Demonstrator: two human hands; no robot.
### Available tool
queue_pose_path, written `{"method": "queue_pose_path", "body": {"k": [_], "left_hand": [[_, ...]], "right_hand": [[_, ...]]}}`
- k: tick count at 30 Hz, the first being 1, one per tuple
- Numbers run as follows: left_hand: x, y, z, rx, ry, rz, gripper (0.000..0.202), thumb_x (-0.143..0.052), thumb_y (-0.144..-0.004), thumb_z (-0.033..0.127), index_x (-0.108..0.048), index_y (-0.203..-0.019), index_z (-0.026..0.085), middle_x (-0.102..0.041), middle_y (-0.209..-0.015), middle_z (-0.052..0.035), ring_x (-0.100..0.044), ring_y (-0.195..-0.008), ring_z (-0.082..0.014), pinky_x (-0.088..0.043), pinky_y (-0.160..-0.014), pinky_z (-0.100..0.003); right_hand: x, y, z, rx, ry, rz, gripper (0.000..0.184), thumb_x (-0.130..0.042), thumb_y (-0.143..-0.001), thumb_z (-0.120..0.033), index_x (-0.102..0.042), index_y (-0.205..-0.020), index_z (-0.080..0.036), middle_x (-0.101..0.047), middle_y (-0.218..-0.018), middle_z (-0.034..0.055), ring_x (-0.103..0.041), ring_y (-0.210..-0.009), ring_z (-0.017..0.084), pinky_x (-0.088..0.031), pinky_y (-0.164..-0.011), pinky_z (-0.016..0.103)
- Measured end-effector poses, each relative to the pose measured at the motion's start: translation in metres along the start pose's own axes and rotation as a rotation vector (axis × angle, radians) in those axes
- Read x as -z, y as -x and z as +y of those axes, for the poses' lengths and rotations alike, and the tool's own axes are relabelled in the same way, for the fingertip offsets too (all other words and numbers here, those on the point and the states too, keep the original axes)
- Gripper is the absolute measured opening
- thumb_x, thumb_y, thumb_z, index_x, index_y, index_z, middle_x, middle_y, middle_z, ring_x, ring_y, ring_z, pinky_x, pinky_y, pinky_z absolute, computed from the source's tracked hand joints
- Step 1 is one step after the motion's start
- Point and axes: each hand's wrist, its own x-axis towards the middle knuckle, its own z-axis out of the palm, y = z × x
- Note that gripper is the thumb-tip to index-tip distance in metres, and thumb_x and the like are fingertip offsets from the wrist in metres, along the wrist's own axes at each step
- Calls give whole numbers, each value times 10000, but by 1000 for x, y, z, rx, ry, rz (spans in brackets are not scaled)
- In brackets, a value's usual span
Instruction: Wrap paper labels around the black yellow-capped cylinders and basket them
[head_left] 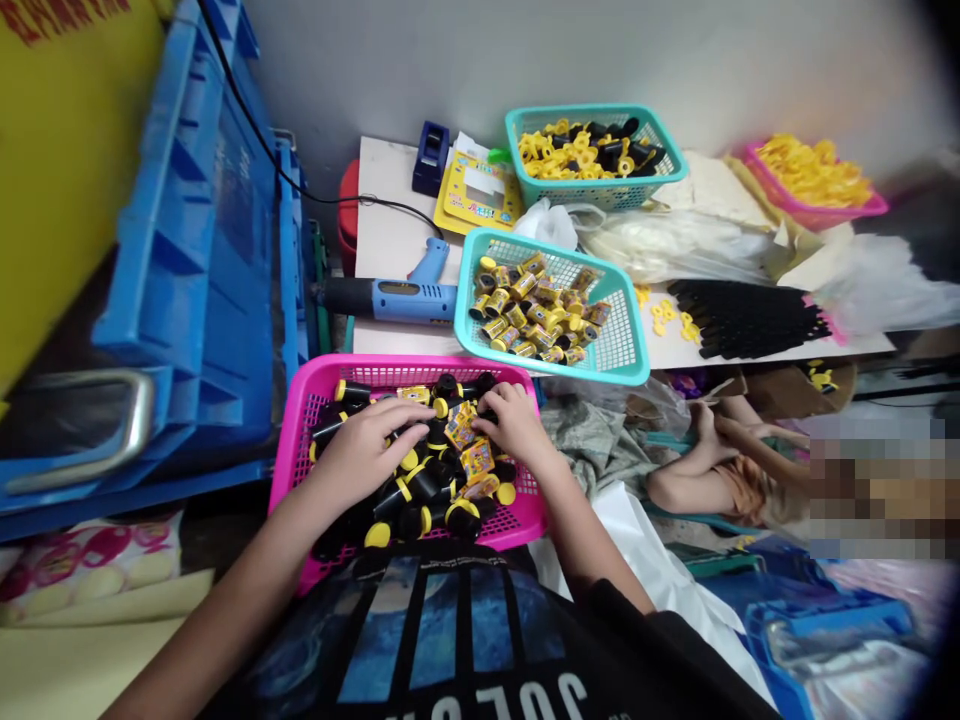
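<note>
A pink basket (300, 410) in front of me holds many small black containers (424, 484) with yellow caps and some colourful printed labels or packets (478, 460). My left hand (379, 440) reaches in from the left, fingers stretched over the containers and thumb apart, its fingertips beside a yellow-capped piece. My right hand (516, 425) is at the right side of the basket. Its fingers curl down among black pieces next to a printed label, and what lies between fingers and thumb is mostly hidden.
On the white table stand a teal basket (630, 330) of labelled containers, a blue heat gun (412, 300), a second teal basket (525, 185) of yellow and black parts, and black tubes (757, 318). Blue crates (202, 230) stand left. A person (697, 480) sits at right.
</note>
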Motion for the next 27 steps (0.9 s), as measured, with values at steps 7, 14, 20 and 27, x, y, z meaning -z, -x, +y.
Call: {"method": "queue_pose_path", "body": {"k": [7, 14, 20, 27], "left_hand": [[-14, -15, 19, -17, 112, 19, 246, -629, -816, 277, -705, -1044, 221, -714, -1109, -66, -634, -1073, -239, -469, -982, -414], [-17, -30, 27, 316, 747, 251, 315, -731, -714, 242, -664, -1015, 177, -680, -773, 1, -654, -726, -136, -534, -732, -273], [-6, -20, 18, 454, 935, 228, 507, -800, -652, 257, -620, -1118, 173, -704, -767, -7, -645, -621, -113, -522, -608, -226], [7, -11, -1, 513, 681, 402, 238, -769, -670, 317, -709, -832, 153, -720, -669, -11, -645, -577, -129, -544, -604, -244]], "right_hand": [[36, 0, -18, 133, -318, -50, 72, -598, -830, -130, -630, -811, -192, -659, -819, 34, -577, -821, 185, -450, -770, 313], [39, -9, -66, 142, -983, 144, 352, -597, -855, -246, -495, -1192, -227, -604, -1117, 57, -591, -967, 174, -484, -855, 319], [20, -18, -82, 8, -1127, 98, 382, -613, -860, -311, -464, -1204, -238, -509, -689, -49, -515, -621, 129, -465, -646, 264], [7, -7, -85, 214, -597, -258, 368, -646, -834, -344, -576, -1166, -201, -635, -1076, 87, -541, -1027, 251, -411, -923, 441]]}}
